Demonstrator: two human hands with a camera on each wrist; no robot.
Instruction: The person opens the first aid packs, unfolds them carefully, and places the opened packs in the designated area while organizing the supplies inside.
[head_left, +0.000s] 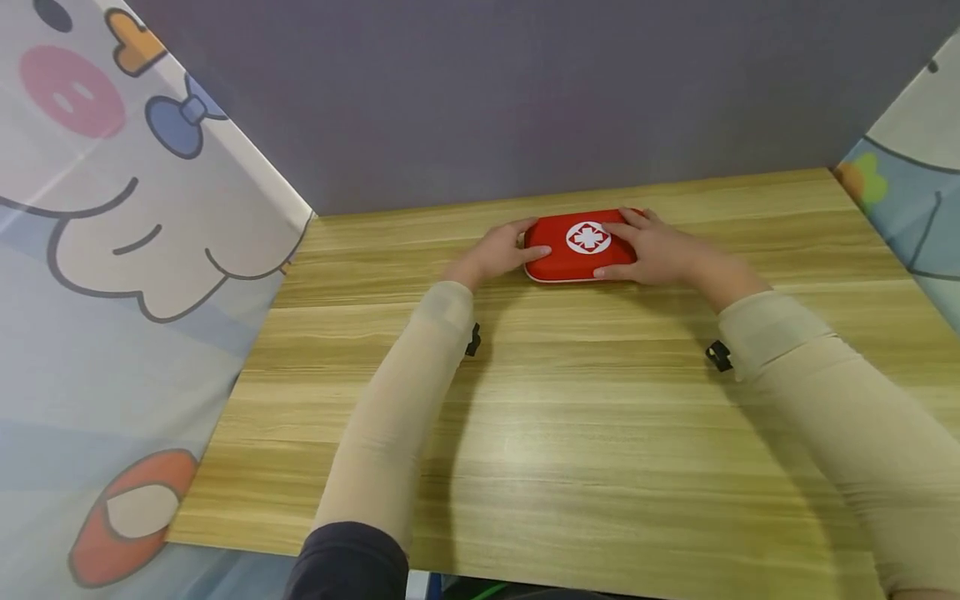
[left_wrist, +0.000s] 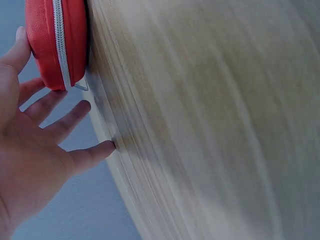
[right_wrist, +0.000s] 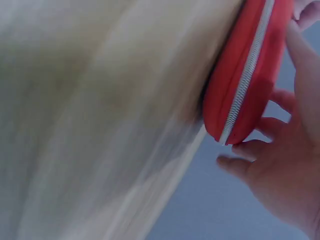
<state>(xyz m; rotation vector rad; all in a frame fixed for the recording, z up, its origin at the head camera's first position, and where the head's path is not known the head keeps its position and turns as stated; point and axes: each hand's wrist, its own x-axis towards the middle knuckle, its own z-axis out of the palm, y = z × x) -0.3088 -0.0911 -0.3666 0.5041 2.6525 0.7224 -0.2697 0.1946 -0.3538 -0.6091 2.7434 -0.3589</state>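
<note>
A red zippered first-aid case [head_left: 555,265] with a white cross emblem lies flat near the table's far edge. At its left end is my left hand [head_left: 497,252], thumb laid on the top face. In the left wrist view the fingers [left_wrist: 62,125] of that hand spread fairly straight, some touching the case end beside the zipper. My right hand [head_left: 662,250] grips the other end, thumb along the front edge and fingers over the top and far side. A silvery zipper [right_wrist: 245,80] runs along the case's side in the right wrist view.
The wood-grain table [head_left: 570,433] stretches out in front of me. Behind it rises a grey wall panel [head_left: 525,100]. Cartoon-printed sheets [head_left: 112,367] hang at the left and right sides. A black clip [head_left: 718,356] sits by the right sleeve.
</note>
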